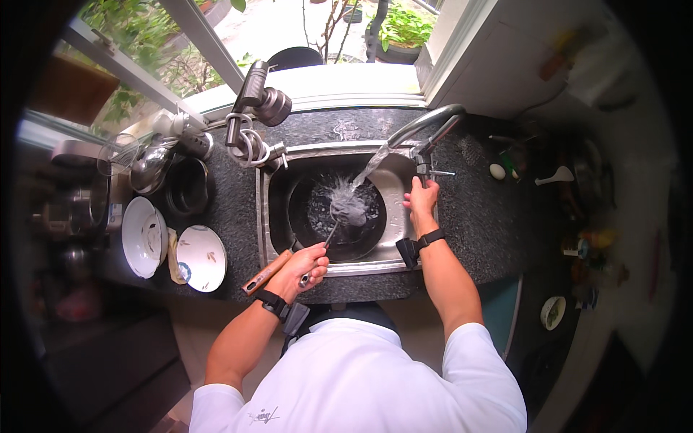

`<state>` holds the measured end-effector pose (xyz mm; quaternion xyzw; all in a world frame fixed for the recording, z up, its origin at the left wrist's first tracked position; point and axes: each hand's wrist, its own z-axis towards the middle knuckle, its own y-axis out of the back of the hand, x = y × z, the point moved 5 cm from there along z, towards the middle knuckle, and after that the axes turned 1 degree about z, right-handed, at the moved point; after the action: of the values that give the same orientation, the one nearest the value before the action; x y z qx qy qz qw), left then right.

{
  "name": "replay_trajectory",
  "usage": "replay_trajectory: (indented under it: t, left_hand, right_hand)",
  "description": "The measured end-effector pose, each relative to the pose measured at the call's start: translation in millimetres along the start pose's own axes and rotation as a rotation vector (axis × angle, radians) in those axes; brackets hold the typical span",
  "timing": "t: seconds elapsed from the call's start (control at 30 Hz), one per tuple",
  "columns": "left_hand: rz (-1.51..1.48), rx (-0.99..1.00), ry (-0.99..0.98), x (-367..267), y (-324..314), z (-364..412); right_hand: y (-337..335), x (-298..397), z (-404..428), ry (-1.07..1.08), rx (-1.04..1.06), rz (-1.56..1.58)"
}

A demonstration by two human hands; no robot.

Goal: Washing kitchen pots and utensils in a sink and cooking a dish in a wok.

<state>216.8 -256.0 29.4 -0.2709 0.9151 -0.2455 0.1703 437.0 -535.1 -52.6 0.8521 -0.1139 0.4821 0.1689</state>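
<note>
Water runs from the curved metal faucet (pixel 425 124) into the stainless steel sink (pixel 398 184), splashing over a dark frying pan (pixel 303 230) in the basin. My left hand (pixel 308 265) grips the metal handle of a utensil (pixel 331 234), whose head is blurred under the stream, above the pan. The pan's brown wooden handle (pixel 268 272) sticks out over the sink's front edge, beside my left wrist. My right hand (pixel 422 199) is at the base of the faucet, just below its lever (pixel 441 173); its fingertips are partly hidden there, so whether they grip anything is unclear.
Two white bowls (pixel 143 238) (pixel 201 258) stand left of the sink, near a black pot (pixel 185 187) and a whisk (pixel 119 154). A second, pull-out-style metal spray head (pixel 270 107) rises behind the sink's left corner. An egg (pixel 497 171) and white spoon (pixel 557 176) lie right.
</note>
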Motion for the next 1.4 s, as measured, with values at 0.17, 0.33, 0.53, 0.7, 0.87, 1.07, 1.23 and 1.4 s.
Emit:
replay_trajectory:
  t: [0.17, 0.33, 0.53, 0.7, 0.87, 1.07, 1.23, 1.4]
  left_hand:
    - [0.032, -0.013, -0.006, -3, -3, 1]
    - [0.014, -0.016, 0.015, -2, 0, 3]
    - [0.043, -0.005, 0.023, -3, -1, 5]
    - [0.019, -0.006, 0.017, -2, 1, 5]
    - [0.017, -0.008, 0.015, -3, 3, 7]
    - [0.040, -0.004, 0.017, -4, 1, 4]
    - [0.048, -0.009, 0.016, -2, -1, 8]
    - [0.022, 0.005, 0.012, -1, 1, 8]
  right_hand:
    - [4, -7, -4, -0.069, -0.113, -0.003]
    - [-16, -15, -24, -0.055, 0.071, -0.002]
    - [20, 25, 39, -0.068, -0.053, 0.255]
    - [10, 24, 45, -0.119, -0.002, 0.144]
    - [11, 24, 48, -0.120, -0.009, 0.147]
    - [9, 28, 43, -0.126, -0.006, 0.136]
    - [13, 26, 49, -0.122, 0.005, 0.129]
    - [5, 25, 17, -0.108, 0.000, 0.242]
